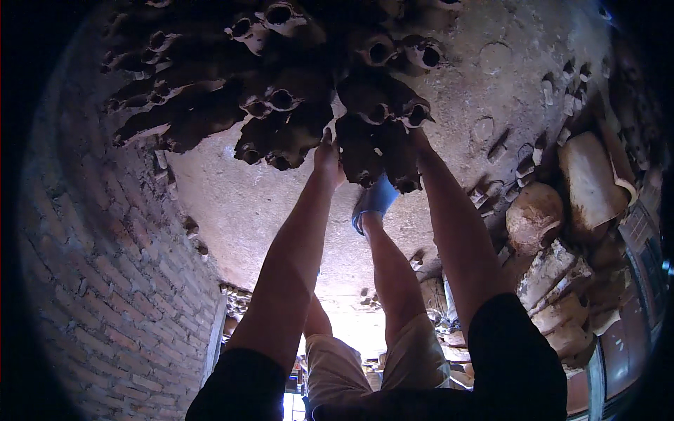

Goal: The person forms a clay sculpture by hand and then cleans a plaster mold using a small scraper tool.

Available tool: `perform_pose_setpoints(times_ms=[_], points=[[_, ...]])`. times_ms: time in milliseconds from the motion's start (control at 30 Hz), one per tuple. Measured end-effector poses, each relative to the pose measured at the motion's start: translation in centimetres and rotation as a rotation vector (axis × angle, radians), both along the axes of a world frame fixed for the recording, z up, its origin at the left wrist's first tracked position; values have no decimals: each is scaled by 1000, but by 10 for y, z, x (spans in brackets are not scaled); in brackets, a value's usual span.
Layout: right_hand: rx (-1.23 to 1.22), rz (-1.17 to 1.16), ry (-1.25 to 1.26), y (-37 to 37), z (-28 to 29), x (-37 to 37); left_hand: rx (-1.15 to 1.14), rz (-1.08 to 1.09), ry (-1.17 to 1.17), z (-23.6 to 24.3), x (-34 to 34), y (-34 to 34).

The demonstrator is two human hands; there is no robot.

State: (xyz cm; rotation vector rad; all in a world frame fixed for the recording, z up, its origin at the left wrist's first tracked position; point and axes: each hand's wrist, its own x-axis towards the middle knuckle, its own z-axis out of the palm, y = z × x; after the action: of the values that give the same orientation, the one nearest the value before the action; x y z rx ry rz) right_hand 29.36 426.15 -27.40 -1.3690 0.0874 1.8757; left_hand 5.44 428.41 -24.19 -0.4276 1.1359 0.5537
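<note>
Both my hands are on a dark, lumpy clay piece (365, 151) with round openings, one hand at each side. My left hand (328, 160) grips its left side, thumb upward and the other fingers mostly hidden. My right hand (419, 140) holds its right side, fingers largely behind the clay. More dark pieces with round holes lie close by: a group (277, 133) just left of my left hand and others (281, 21) farther up in the view. My foot in a blue sandal (375, 200) shows below the held piece, on the dusty floor.
A brick wall (105, 295) runs along the left. On the right are piled pale clay pots (533, 217) and broken pieces (554, 281), with small cylinders (498, 147) scattered on the floor beside them. Bright light comes from the background between my legs.
</note>
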Motion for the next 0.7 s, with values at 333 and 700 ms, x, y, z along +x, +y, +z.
perform_pose_setpoints(times_ms=[333,700], points=[[-339,1407,-1037,-259,88,85,-72,-678,286,110,-102,-229],[-798,639,-523,-561,358,-19,163,-1069,407,330,-243,-231]])
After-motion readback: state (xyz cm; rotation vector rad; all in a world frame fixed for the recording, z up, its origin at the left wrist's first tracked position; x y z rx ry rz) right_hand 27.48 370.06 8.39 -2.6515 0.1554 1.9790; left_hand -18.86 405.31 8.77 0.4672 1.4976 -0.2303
